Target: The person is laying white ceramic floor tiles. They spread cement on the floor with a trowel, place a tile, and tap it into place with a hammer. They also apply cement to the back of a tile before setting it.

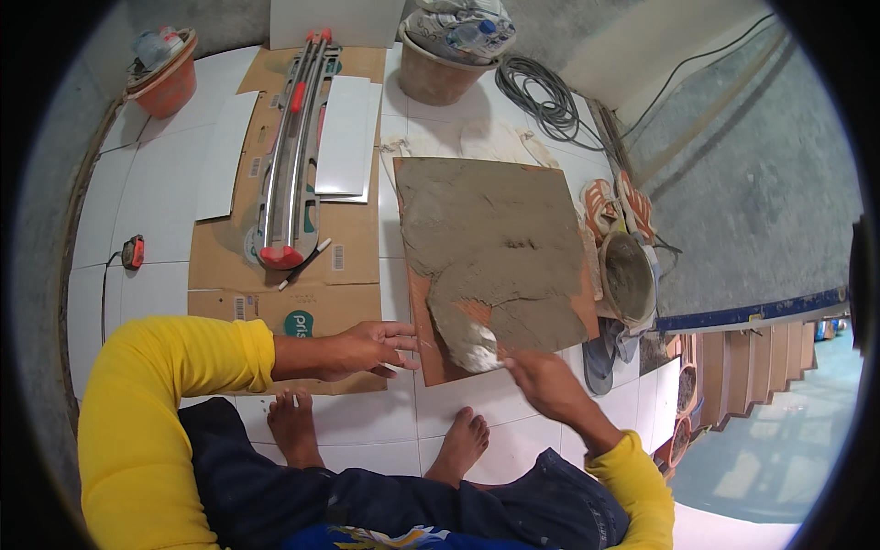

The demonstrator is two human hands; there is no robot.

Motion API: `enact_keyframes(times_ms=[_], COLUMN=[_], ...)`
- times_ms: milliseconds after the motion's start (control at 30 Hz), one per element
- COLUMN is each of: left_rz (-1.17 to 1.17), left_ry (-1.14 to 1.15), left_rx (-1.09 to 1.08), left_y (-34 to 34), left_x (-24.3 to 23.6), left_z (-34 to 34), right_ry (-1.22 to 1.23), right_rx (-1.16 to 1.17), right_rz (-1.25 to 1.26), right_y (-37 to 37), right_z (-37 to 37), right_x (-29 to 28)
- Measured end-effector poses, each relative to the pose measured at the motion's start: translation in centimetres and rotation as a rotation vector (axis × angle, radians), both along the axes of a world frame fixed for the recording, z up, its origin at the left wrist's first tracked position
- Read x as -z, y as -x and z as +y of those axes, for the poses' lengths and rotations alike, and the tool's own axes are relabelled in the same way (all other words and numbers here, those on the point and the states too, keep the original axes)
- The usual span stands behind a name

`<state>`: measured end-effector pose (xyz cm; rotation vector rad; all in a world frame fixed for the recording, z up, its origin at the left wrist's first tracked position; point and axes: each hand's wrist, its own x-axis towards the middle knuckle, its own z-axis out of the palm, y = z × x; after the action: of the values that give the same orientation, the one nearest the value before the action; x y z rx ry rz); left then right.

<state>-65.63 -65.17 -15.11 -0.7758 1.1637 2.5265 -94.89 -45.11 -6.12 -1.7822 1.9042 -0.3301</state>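
From here the tile (423,316) looks heavy under soft, slick mortar (495,215), best held by bare edges, left hand (362,351) loosely spread, right hand (550,387) gripping a trowel (479,350).

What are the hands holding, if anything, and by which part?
The right hand holds a trowel by its handle; the left hand is open and holds nothing.

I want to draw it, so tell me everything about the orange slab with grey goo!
The slab is flat, roughly square and orange-brown, like fired clay. Wet-looking grey paste covers most of it, leaving some bare edges and a streaky patch. It lies flat over white floor tiles. The right hand holds a trowel at the paste near its closest edge.
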Motion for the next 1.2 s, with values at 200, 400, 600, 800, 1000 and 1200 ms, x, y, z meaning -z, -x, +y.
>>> enact_keyframes(times_ms=[200, 400, 600, 800, 1000, 1200], left_rz=[0.036, -0.016, -0.046, -0.028, -0.092, -0.051], left_ry=[-0.005, -0.058, -0.098, -0.088, -0.123, -0.152], left_rx=[0.015, 0.003, -0.005, 0.017, 0.023, 0.095], left_y=[0.1, 0.2, 0.2, 0.3, 1.3, 2.8], left_x=[0.6, 0.0, 0.2, 1.3, 1.8, 1.0], left_z=[0.5, 1.0, 1.2, 1.1, 2.5, 3.1], right_ry=[-0.191, -0.388, -0.024, -0.1, -0.051, 0.257], right_rx=[0.701, 0.209, 0.079, 0.183, 0.646, 0.365], right_rz=[-0.419, -0.201, 0.077, 0.152, -0.033, 0.27], right_y=[8.1, 2.2, -1.1, -1.2, -2.1, -4.7], right_z=[-2.3, -6.3, 1.2, 10.2, 11.2, 10.6], right_x=[-0.1, -2.2, 1.1, -2.3, -1.5, 10.2])
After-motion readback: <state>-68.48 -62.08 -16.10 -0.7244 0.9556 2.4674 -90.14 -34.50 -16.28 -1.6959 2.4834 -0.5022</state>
